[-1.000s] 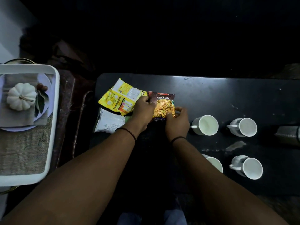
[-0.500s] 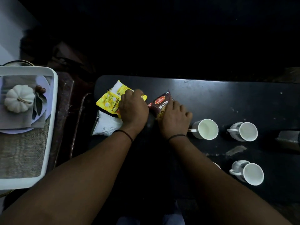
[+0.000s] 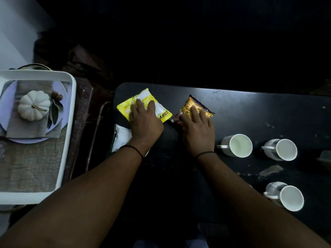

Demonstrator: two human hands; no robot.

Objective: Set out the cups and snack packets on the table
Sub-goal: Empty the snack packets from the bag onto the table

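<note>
On the black table [image 3: 250, 108] my left hand [image 3: 145, 122] lies flat, fingers spread, on a yellow snack packet [image 3: 125, 109]. My right hand [image 3: 197, 131] lies flat on a dark mixture packet [image 3: 192, 103] just to the right, the two packets apart. A white packet [image 3: 121, 138] shows partly under my left wrist. Three white cups stand to the right: one [image 3: 237, 145] beside my right wrist, one [image 3: 282, 149] further right, one [image 3: 286, 198] nearer me. My right forearm hides the table surface near that last cup.
A white tray [image 3: 70, 122] stands left of the table, holding a plate, a burlap mat and a white pumpkin [image 3: 34, 104]. A dark object [image 3: 325, 156] lies at the right edge. The far side is in darkness.
Both hands held the mixture packet together; now they have parted. The yellow packet has been turned over and flattened, and the mixture packet has moved right and been laid down at an angle.
</note>
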